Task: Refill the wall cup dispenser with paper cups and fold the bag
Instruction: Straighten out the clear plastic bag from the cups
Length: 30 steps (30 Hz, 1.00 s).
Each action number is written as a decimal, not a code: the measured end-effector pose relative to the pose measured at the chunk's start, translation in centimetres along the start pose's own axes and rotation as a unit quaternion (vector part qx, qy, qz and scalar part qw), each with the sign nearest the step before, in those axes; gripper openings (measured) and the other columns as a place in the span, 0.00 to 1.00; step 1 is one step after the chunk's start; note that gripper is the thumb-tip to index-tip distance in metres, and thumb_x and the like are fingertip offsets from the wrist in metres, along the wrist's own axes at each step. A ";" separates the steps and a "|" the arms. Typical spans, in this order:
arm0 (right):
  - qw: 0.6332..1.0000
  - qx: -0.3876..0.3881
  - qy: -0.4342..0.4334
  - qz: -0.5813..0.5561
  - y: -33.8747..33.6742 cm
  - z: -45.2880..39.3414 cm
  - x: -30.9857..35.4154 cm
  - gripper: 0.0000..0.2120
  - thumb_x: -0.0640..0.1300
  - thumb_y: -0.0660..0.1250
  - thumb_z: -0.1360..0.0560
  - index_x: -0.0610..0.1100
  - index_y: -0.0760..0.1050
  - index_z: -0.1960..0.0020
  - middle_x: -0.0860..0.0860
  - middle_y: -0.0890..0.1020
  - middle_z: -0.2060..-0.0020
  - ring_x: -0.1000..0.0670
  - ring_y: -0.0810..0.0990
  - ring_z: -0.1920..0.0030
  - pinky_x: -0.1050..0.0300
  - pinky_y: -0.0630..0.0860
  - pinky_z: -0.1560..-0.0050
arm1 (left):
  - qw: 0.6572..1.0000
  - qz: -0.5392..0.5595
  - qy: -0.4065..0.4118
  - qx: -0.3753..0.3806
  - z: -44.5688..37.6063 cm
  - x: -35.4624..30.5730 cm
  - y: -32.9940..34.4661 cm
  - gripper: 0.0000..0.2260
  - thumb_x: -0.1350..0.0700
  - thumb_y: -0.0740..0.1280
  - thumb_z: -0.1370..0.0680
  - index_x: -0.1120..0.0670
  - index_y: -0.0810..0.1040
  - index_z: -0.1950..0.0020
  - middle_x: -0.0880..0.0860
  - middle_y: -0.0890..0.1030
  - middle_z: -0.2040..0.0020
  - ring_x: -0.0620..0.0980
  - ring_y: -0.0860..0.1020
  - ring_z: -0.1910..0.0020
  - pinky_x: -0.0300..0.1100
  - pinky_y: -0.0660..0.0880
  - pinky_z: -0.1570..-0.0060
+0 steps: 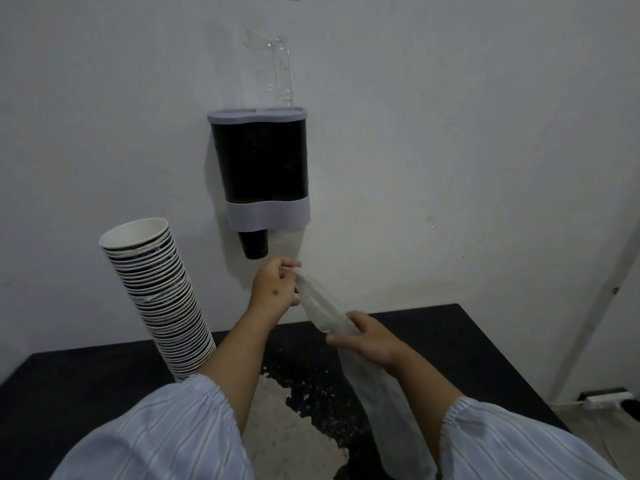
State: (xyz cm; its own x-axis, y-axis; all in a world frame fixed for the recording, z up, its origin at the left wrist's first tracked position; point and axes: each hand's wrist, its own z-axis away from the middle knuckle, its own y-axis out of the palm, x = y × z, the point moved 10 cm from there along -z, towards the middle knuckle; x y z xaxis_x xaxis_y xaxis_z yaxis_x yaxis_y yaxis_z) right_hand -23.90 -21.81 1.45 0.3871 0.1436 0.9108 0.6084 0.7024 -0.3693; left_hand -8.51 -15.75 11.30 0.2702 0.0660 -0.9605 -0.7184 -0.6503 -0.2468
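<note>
Bag [325,311] held stretched between both hands above the table [450,341], below the dispenser [261,168].

Its upper end is pinched by the left hand [273,287], fingers curled together; its middle is gripped by the right hand [370,337], thumb over the plastic; the rest is draped down past the right sleeve [512,441]; a tilted stack of cups [157,296] is seen standing on the table at left; one cup [254,244] is seen protruding from the dispenser's base.
</note>
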 end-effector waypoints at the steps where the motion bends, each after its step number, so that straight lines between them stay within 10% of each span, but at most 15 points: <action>1: 1.000 -0.008 -0.016 -0.015 0.0 -0.1 0.8 0.25 0.54 0.71 0.30 0.46 0.70 0.37 0.49 0.76 0.45 0.50 0.75 0.46 0.58 0.73 0.51 | 0.999 0.026 -0.011 0.025 0.1 0.0 0.7 0.09 0.64 0.56 0.21 0.56 0.74 0.47 0.55 0.76 0.49 0.49 0.77 0.56 0.41 0.79 0.61; 7: 0.988 -0.078 -0.069 -0.116 -1.5 -0.2 3.6 0.15 0.49 0.64 0.23 0.40 0.75 0.43 0.47 0.80 0.55 0.50 0.78 0.56 0.58 0.74 0.56 | 0.997 0.039 0.015 0.058 0.8 0.2 2.5 0.20 0.56 0.70 0.27 0.53 0.67 0.38 0.52 0.73 0.40 0.50 0.74 0.42 0.45 0.75 0.45; 14: 0.973 -0.070 -0.065 -0.210 -1.5 -0.3 3.4 0.16 0.41 0.69 0.27 0.41 0.72 0.40 0.43 0.81 0.50 0.47 0.82 0.58 0.56 0.79 0.57 | 0.995 -0.004 -0.030 0.095 1.9 2.7 3.6 0.03 0.57 0.67 0.24 0.56 0.74 0.54 0.54 0.78 0.58 0.48 0.77 0.63 0.37 0.75 0.69; 22: 0.977 -0.040 -0.025 -0.210 -1.6 0.0 1.8 0.17 0.39 0.71 0.29 0.45 0.72 0.42 0.44 0.79 0.53 0.51 0.80 0.61 0.64 0.77 0.66 | 0.984 0.154 -0.092 0.000 0.5 3.6 0.7 0.07 0.61 0.61 0.21 0.57 0.76 0.57 0.56 0.80 0.59 0.51 0.80 0.65 0.34 0.76 0.73; 30: 0.986 -0.031 -0.017 -0.162 -2.1 -0.4 0.6 0.10 0.37 0.70 0.28 0.40 0.75 0.47 0.46 0.78 0.60 0.51 0.77 0.63 0.62 0.75 0.61 | 0.956 0.268 -0.078 -0.086 0.2 2.4 -2.5 0.08 0.65 0.61 0.21 0.59 0.74 0.60 0.56 0.78 0.59 0.49 0.78 0.58 0.45 0.75 0.45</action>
State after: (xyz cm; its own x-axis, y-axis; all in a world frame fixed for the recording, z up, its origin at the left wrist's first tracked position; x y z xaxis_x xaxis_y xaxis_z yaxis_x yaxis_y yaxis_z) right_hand -24.73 -23.47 2.69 0.1428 -0.0579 0.9881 0.7377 0.6718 -0.0673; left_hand -6.20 -13.87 9.58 -0.2160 -0.2079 -0.9540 -0.6070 -0.7368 0.2980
